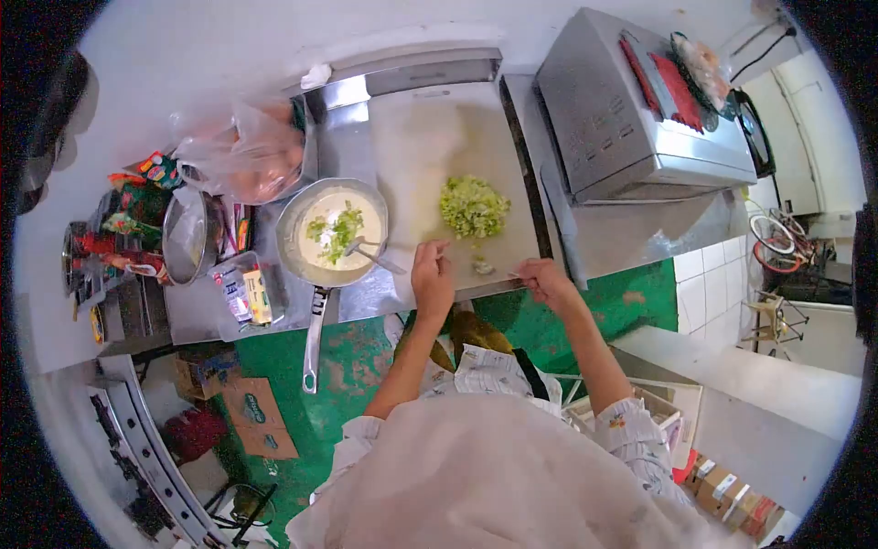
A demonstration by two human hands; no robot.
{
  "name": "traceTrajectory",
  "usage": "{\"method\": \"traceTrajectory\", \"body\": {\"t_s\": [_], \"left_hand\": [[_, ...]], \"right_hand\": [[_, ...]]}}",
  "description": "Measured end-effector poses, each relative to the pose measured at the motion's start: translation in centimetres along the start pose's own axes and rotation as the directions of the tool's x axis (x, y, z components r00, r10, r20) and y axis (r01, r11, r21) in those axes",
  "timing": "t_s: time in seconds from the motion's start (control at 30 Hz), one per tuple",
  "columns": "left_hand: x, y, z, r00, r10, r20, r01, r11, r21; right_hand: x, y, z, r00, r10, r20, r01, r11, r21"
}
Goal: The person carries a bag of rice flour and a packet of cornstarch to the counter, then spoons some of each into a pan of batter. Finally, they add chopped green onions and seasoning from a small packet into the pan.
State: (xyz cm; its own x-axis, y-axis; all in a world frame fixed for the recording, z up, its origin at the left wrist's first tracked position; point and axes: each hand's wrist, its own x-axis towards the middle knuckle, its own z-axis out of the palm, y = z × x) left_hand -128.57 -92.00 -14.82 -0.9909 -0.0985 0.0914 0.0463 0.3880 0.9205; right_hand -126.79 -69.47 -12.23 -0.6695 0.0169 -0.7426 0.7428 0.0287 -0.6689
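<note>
A heap of chopped green vegetable (475, 207) lies on the white cutting board (412, 119), with small bits below it near the board's front edge. My left hand (433, 277) is over the front edge, its fingers curled together; whether anything is in them is too small to tell. To the right, my right hand (546, 280) is closed in a pinch at the board's front right corner, on something too small to make out. Left of the board, a pan (285, 240) holds a creamy mixture with chopped greens, white powder and a fork (377, 259) resting in it.
A plastic bag of reddish-brown items (247, 156), a metal bowl (187, 236) and a tray with packets (249, 291) stand left of the pan, whose handle juts past the counter edge. A metal oven (631, 119) stands at the right.
</note>
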Motion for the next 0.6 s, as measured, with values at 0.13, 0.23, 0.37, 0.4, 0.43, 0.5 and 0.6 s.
{"method": "traceTrajectory", "body": {"t_s": [0.13, 0.23, 0.37, 0.4, 0.43, 0.5, 0.6], "left_hand": [[0.7, -0.8, 0.6, 1.0, -0.026, -0.003, 0.026, 0.998, 0.064], [1.3, -1.0, 1.2, 0.998, -0.058, 0.036, 0.052, 0.989, 0.137], [1.2, -0.8, 2.1, 0.999, -0.033, 0.032, 0.029, 0.994, 0.104], [1.2, -0.5, 2.2, 0.999, -0.016, 0.031, 0.013, 0.995, 0.096], [1.2, -0.3, 2.3, 0.999, -0.017, 0.032, 0.014, 0.995, 0.096], [1.1, 0.0, 2.6, 0.998, -0.044, 0.037, 0.041, 0.996, 0.079], [1.1, -0.4, 3.0, 0.998, 0.061, 0.025, -0.064, 0.991, 0.115]], "right_hand": [[2.7, -1.7, 0.3, 0.989, -0.1, 0.112, 0.077, 0.979, 0.191], [3.3, -2.4, 1.6, 0.83, -0.557, 0.013, 0.471, 0.688, -0.552], [-1.0, -3.1, 3.3, 0.793, -0.61, -0.011, 0.296, 0.4, -0.867], [-1.6, -2.6, 3.2, 0.722, -0.692, -0.005, 0.339, 0.36, -0.869], [-2.0, -2.2, 3.2, 0.643, -0.766, 0.0, 0.377, 0.316, -0.87], [-2.3, -1.7, 2.9, 0.669, -0.74, -0.068, 0.321, 0.371, -0.872], [-2.1, -0.7, 2.7, 0.694, -0.697, -0.181, 0.224, 0.447, -0.866]]}}
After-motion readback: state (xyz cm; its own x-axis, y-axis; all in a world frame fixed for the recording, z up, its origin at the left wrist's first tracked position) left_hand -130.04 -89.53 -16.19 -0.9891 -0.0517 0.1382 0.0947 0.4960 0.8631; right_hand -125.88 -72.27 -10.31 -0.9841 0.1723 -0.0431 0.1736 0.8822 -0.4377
